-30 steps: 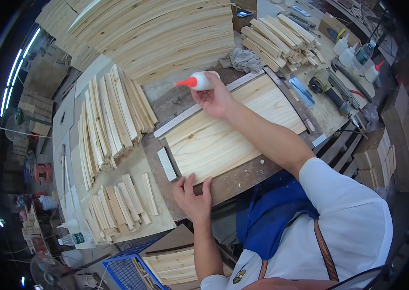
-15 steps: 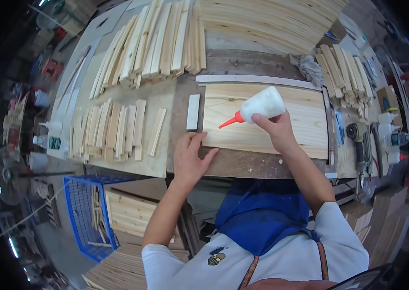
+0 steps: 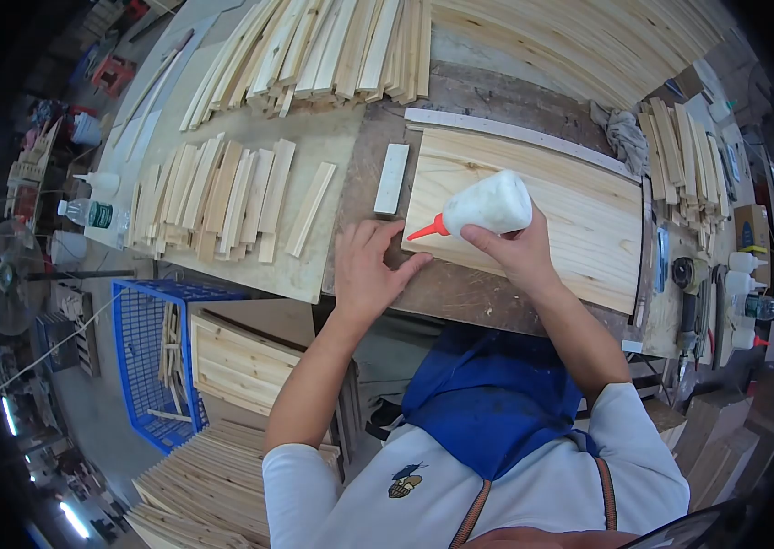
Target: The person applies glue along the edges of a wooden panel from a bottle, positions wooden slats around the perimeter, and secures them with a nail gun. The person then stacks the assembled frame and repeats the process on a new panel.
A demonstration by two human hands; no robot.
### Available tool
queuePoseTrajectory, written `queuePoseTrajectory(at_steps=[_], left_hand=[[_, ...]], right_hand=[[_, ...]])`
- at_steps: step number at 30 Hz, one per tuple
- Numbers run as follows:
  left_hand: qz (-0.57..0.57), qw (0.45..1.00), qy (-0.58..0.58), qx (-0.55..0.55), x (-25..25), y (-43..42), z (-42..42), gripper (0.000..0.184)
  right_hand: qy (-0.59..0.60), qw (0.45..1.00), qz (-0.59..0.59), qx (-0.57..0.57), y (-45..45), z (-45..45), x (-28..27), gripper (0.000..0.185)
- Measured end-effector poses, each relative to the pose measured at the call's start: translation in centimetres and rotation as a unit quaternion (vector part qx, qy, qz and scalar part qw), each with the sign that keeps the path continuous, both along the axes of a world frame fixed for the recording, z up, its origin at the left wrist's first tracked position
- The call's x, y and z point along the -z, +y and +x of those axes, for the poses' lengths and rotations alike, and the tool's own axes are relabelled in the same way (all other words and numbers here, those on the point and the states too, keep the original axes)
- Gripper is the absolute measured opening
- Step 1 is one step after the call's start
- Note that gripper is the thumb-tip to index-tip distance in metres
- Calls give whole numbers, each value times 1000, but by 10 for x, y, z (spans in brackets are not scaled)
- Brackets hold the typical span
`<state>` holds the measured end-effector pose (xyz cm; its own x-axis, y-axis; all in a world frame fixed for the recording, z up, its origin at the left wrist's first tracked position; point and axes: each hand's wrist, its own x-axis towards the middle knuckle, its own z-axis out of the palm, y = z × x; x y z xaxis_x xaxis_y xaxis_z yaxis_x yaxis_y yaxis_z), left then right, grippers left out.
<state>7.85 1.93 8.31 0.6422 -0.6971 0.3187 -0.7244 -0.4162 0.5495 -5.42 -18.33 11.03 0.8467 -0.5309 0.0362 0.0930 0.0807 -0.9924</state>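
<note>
A pale wooden board (image 3: 579, 210) lies flat on the brown work surface. My right hand (image 3: 519, 252) is wrapped round a white glue bottle (image 3: 494, 203), tilted so that its red nozzle (image 3: 427, 229) points down at the board's near left corner. Whether the tip touches the wood, I cannot tell. Beside that corner my left hand (image 3: 371, 267) rests with its fingers apart, holding nothing. A small whitish block (image 3: 391, 179) lies just beyond its fingers, left of the board. Along the board's far edge runs a pale strip (image 3: 524, 139).
Long wood strips (image 3: 323, 46) are piled at the back left, with shorter strips (image 3: 213, 197) nearer. A grey cloth (image 3: 623, 137), more strips (image 3: 684, 151) and a power tool (image 3: 685, 274) are at the right. Below the table's left side stands a blue crate (image 3: 153, 366).
The view has swung round. My right hand has brought the bottle from above the board's far edge down to its near left corner. My left hand stays near that corner.
</note>
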Motion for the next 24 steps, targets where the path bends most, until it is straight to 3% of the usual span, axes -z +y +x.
queuePoseTrajectory(at_steps=[24], left_hand=[[-10, 1000, -13, -1, -1, -1, -3, 58]], right_hand=[[24, 998, -55, 10, 6, -4, 0, 54]])
